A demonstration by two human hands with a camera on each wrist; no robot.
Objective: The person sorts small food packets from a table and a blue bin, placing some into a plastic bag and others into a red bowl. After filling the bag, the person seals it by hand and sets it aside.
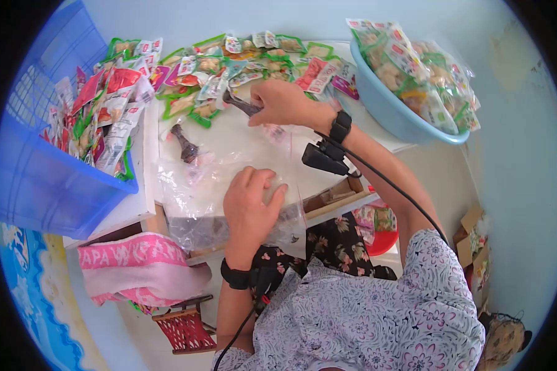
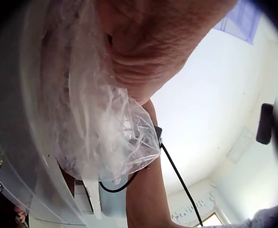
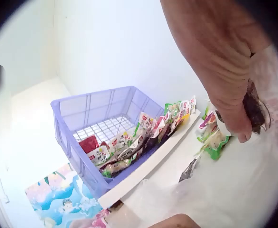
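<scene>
My right hand (image 1: 291,104) pinches a dark-brown, drumstick-shaped packet (image 1: 242,105) in clear wrap, above the far part of the white table. In the right wrist view, the thumb and fingers close round this dark packet (image 3: 256,108). A similar dark packet (image 1: 185,147) lies on the left of the table with its clear end toward me. My left hand (image 1: 249,204) rests, fingers loosely bent, on a large clear plastic bag (image 1: 192,204) spread over the table's near edge. Crumpled clear plastic (image 2: 105,137) hangs beside the left palm in the left wrist view.
Colourful snack packets (image 1: 229,68) cover the back of the table (image 1: 229,139). At left stands a blue basket (image 1: 49,179) of packets, at right a light-blue basin (image 1: 384,111) heaped with more. An open drawer (image 1: 334,199) and a pink towel (image 1: 136,269) are at the near side.
</scene>
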